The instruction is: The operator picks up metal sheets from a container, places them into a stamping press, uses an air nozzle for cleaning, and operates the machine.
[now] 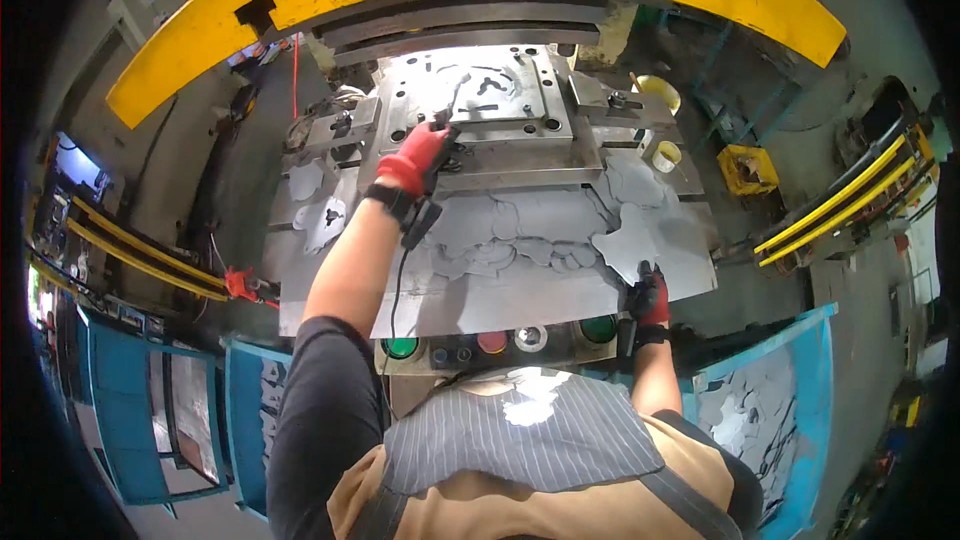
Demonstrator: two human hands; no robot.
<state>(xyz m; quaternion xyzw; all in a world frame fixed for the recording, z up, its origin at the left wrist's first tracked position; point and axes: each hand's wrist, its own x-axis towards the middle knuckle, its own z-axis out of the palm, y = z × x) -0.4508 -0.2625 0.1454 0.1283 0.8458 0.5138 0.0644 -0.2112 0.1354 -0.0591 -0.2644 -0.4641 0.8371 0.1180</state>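
A small dark part (447, 120), half hidden, is pinched by the red-gloved left hand (418, 157) at the die plate (500, 90), while a cut metal blank (635, 240) is gripped by the right hand (650, 295) near the press table's (480, 305) front right corner.

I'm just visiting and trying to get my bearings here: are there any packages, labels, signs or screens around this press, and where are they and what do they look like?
Screen: far left edge, small glowing bluish-white rectangle, too blurred to make out more.
Crate: right of the press bed on the floor, small yellow open box.
No packages, labels or signs can be made out.
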